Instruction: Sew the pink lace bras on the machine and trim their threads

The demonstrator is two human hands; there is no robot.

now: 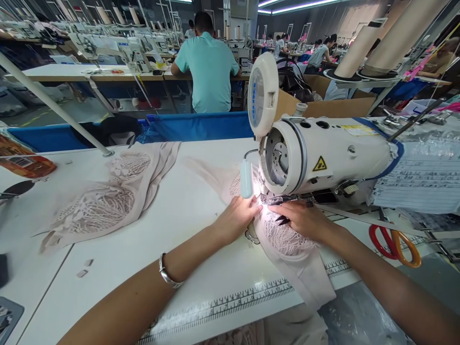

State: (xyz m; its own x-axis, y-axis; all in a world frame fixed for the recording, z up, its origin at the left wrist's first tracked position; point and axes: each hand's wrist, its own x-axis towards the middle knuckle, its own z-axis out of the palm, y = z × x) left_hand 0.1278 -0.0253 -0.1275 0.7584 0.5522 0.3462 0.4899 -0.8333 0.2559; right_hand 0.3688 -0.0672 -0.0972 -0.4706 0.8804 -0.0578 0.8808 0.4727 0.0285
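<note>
A pale pink garment piece with lace panels lies under the head of a white sewing machine, its lower end hanging over the table's front edge. Close to the lit needle area, my left hand has its fingers closed on the cloth's left side. My right hand is at the other side, its fingertips pressing the lace beside the needle. Dark pointed tips, apparently thread snips, stick out beneath the right hand's fingers. The stitching point is partly hidden by my fingers and a small lamp.
A second lace piece lies on the left of the white table. Red and orange-handled scissors rest at right near a handwritten sheet. A printed ruler runs along the front edge. A person sits ahead, back turned.
</note>
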